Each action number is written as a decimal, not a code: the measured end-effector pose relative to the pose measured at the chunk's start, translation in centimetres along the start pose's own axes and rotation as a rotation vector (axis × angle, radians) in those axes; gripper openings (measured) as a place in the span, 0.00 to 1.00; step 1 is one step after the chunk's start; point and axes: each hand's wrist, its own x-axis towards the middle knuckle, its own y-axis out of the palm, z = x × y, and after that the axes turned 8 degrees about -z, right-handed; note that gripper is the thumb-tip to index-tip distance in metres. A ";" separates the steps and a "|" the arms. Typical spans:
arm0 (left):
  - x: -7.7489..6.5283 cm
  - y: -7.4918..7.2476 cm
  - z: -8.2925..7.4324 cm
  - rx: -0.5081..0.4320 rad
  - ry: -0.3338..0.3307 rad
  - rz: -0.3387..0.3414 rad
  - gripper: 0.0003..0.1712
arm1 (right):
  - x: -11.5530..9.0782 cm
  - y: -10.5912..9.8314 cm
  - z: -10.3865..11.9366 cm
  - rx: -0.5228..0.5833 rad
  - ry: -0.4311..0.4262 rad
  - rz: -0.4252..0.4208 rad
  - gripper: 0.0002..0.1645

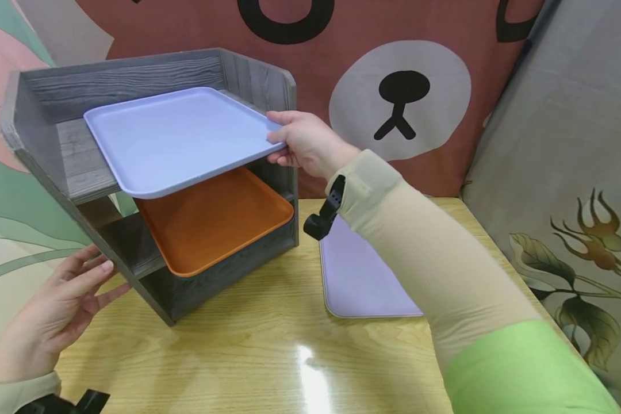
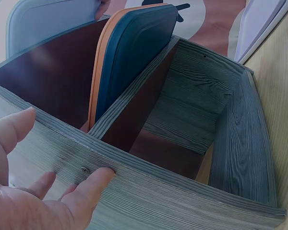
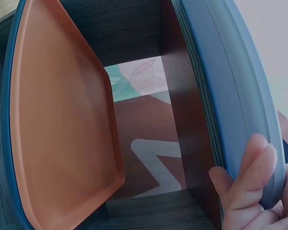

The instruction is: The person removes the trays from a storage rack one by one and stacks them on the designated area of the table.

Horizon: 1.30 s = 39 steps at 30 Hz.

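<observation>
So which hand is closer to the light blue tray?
Right. The right hand grips the light blue tray by its edge; the left hand is lower, by the left side of the shelf, away from the tray.

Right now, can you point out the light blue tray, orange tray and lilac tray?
Light blue tray (image 1: 181,140): head view, middle of its upper face.
Orange tray (image 1: 217,221): head view, middle of its visible upper face.
Lilac tray (image 1: 360,277): head view, middle of its visible surface.
</observation>
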 end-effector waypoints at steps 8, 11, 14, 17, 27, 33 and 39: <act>-0.2 0.1 -0.1 -0.008 -0.004 0.004 0.25 | -0.2 -0.1 0.0 0.008 0.032 0.002 0.33; -0.2 0.0 -0.1 -0.002 -0.005 0.005 0.25 | -0.3 -0.1 0.0 0.019 0.039 0.001 0.32; -0.1 0.0 -0.1 0.004 -0.003 0.006 0.25 | -0.3 0.0 0.0 0.039 0.041 0.004 0.32; -0.1 0.1 -0.1 0.002 -0.001 0.008 0.25 | -0.4 0.1 -0.2 0.073 0.043 -0.011 0.32; -0.1 0.2 -0.1 0.029 -0.012 -0.024 0.25 | -0.9 -0.1 -1.2 0.154 -0.002 -0.076 0.32; -0.1 0.2 -0.2 0.017 0.003 0.012 0.25 | -1.2 -0.3 -1.7 0.177 -0.068 -0.087 0.33; -0.2 0.0 -0.2 0.001 0.017 0.026 0.26 | -1.4 -0.6 -2.2 0.227 -0.135 -0.098 0.32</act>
